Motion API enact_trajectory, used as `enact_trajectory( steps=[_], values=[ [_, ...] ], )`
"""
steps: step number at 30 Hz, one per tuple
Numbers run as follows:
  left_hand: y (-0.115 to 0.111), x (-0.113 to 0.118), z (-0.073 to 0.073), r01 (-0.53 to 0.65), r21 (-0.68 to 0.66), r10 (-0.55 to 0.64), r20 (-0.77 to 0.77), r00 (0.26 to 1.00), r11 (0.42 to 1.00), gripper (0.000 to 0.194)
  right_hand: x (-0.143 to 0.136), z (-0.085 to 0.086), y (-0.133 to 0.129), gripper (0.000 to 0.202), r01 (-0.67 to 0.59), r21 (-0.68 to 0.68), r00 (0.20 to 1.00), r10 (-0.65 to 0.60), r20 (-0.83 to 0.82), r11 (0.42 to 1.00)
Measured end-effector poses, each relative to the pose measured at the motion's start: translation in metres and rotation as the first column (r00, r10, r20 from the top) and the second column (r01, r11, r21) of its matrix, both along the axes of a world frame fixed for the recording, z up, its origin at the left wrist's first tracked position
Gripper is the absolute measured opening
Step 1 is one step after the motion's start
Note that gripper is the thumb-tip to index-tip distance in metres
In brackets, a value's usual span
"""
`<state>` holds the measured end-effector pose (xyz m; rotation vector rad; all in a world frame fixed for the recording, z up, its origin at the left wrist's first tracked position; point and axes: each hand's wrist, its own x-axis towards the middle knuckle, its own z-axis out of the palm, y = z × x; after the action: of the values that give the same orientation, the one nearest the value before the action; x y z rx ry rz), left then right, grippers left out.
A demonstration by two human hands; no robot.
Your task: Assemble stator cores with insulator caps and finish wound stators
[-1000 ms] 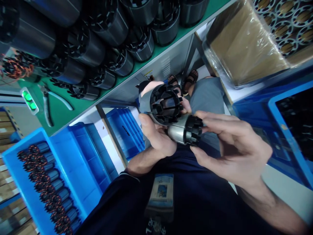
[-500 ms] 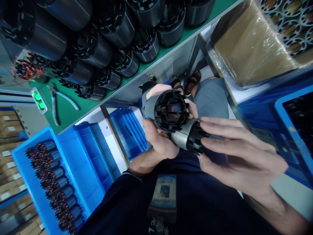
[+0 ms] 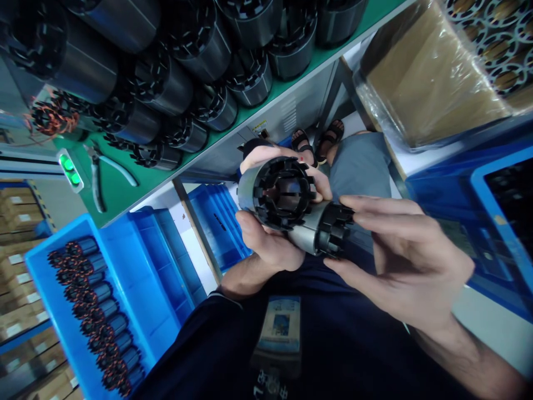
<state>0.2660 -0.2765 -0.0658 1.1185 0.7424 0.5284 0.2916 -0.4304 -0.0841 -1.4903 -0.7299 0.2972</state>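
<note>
Two motor stators, grey metal cylinders with black toothed end pieces, are held in front of my body. My left hand (image 3: 272, 247) wraps round them, its thumb along the near side of one stator (image 3: 246, 191), whose open end faces up at me. Against it, the other stator (image 3: 306, 230) lies with its black toothed end pointing right. At that end, my right hand (image 3: 416, 255) has its thumb on the lower edge and fingertips on the upper edge, closed across the teeth. The inner fingers of my left hand are partly hidden behind the stators.
Several more stators (image 3: 216, 108) stand in rows on the green bench (image 3: 120, 200), beside cutting pliers (image 3: 97, 175). A blue bin (image 3: 108, 244) at left holds wire-wound stators (image 3: 104, 311). At right are a plastic-wrapped carton (image 3: 428, 83) and a blue crate (image 3: 478, 183).
My right hand has shifted slightly left, its thumb and fingers now spread across the toothed end of the right-hand stator. Both stators have moved slightly left with my left hand.
</note>
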Motion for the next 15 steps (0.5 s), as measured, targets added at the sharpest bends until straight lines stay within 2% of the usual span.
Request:
enact_trajectory(
  steps=[3,5,7,10,13,15],
  values=[
    [-0.007,-0.006,-0.017,-0.208,0.089,0.208,0.014,0.978,0.974,0.111,0.002,-0.001,-0.002,0.083,-0.029,-0.020,0.997,0.030,0.070,0.999],
    [-0.010,-0.010,-0.026,-0.266,0.127,0.262,0.044,0.964,0.956,0.109,0.002,0.001,-0.004,0.083,-0.022,-0.041,0.994,0.026,0.103,0.999],
    [-0.011,-0.013,-0.029,-0.248,0.131,0.242,0.060,0.968,0.960,0.113,0.002,0.002,-0.005,0.083,-0.011,-0.063,0.993,0.019,0.119,0.998],
    [-0.009,-0.014,-0.023,-0.180,0.062,0.176,0.076,0.982,0.982,0.114,0.002,0.001,-0.006,0.081,0.009,-0.058,0.985,0.001,0.170,0.998],
    [-0.008,-0.017,-0.019,-0.217,0.011,0.213,0.154,0.965,0.976,0.092,0.004,-0.003,-0.006,0.079,0.004,-0.012,0.965,0.000,0.262,1.000],
    [-0.008,-0.021,-0.019,-0.221,0.017,0.217,0.146,0.965,0.975,0.081,0.006,-0.006,-0.006,0.077,-0.010,-0.017,0.952,0.014,0.304,1.000]
  ],
)
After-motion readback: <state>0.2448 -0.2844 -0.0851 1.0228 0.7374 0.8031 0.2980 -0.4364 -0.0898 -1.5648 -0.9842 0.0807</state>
